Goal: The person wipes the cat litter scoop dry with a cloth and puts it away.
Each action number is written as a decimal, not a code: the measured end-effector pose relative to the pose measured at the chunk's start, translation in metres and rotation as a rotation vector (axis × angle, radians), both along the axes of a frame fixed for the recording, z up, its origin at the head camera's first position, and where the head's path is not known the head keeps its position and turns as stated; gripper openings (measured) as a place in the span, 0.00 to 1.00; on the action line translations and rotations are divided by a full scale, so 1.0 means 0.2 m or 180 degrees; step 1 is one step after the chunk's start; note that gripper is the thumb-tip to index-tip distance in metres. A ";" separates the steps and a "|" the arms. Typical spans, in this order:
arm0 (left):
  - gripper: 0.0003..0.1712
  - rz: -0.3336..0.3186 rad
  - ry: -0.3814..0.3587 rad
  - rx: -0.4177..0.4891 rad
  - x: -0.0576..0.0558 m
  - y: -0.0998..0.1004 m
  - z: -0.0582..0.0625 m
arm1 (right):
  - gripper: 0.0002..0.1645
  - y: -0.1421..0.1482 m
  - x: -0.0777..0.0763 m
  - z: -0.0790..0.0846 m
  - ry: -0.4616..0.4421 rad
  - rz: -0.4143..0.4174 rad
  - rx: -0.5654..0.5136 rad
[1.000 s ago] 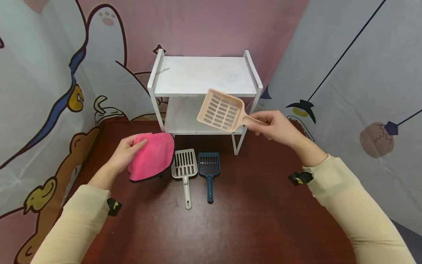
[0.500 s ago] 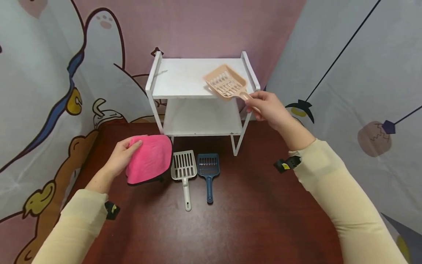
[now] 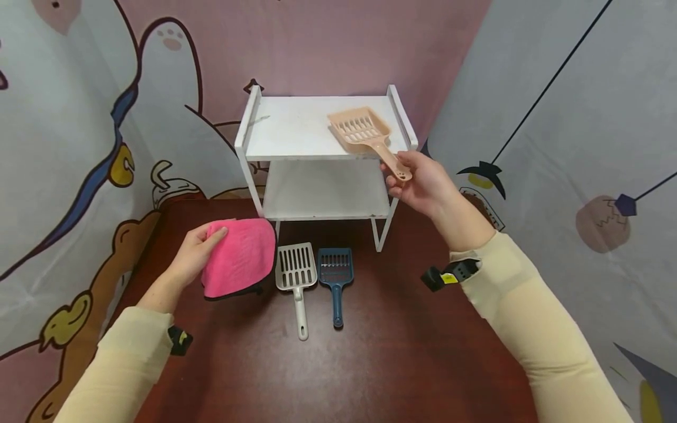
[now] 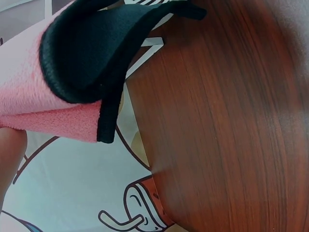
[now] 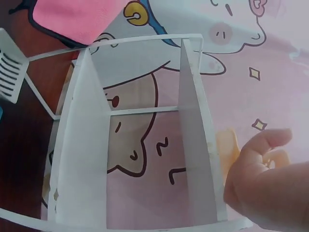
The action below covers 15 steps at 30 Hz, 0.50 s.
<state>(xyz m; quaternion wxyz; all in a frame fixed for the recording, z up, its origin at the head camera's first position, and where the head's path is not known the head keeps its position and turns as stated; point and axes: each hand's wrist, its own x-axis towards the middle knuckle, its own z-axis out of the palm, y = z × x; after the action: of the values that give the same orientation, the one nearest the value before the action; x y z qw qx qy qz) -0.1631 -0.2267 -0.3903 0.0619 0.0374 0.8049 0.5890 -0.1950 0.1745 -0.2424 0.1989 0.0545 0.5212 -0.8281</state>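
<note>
My left hand (image 3: 191,254) pinches a pink fleece cloth (image 3: 240,258) with black edging, thumb on top. In the left wrist view the cloth (image 4: 53,108) curls over, showing a dark underside. A peach slotted litter scoop (image 3: 359,130) lies at the right of the white rack's top shelf (image 3: 296,126), its handle jutting past the front edge. My right hand (image 3: 425,182) is under that handle, fingertips showing along its left side; nothing covers the handle from above. In the right wrist view the thumb of the hand (image 5: 265,179) stands away from the scoop (image 5: 227,147).
A pale grey slotted scoop (image 3: 296,267) and a dark blue one (image 3: 336,276) lie side by side on the brown wood-grain surface (image 3: 381,352), before the white rack. The rack's lower shelf (image 3: 325,191) sits beneath the top one. Printed cloth walls (image 3: 529,117) surround it.
My right hand has carried the peach scoop up and back onto the top shelf, then turned under its handle and loosened. The left hand with the pink cloth has hardly moved.
</note>
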 end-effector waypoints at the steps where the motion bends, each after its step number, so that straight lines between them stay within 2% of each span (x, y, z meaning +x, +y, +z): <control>1: 0.27 0.0002 -0.0003 -0.0005 0.00 0.00 0.00 | 0.12 0.00 0.01 0.00 -0.0010 0.0014 0.0019; 5: 0.27 0.0030 0.0004 -0.0023 0.01 0.00 0.00 | 0.10 0.02 0.05 0.00 0.0009 0.0126 0.0205; 9: 0.27 0.0027 0.0027 0.0002 0.00 0.00 0.01 | 0.08 0.02 0.06 -0.01 0.0053 0.0116 0.0319; 12: 0.27 0.0019 0.0021 0.0019 0.00 0.01 0.01 | 0.09 0.01 0.06 -0.01 0.0052 0.0080 0.0205; 15: 0.28 0.0010 0.0004 0.0007 0.00 0.02 0.01 | 0.10 -0.01 0.04 -0.01 -0.0002 0.0026 -0.0066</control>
<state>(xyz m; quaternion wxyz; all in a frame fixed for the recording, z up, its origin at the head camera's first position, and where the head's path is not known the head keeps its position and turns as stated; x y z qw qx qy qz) -0.1635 -0.2223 -0.3889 0.0604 0.0366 0.8044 0.5899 -0.1866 0.1728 -0.2445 0.2029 0.0505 0.5128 -0.8326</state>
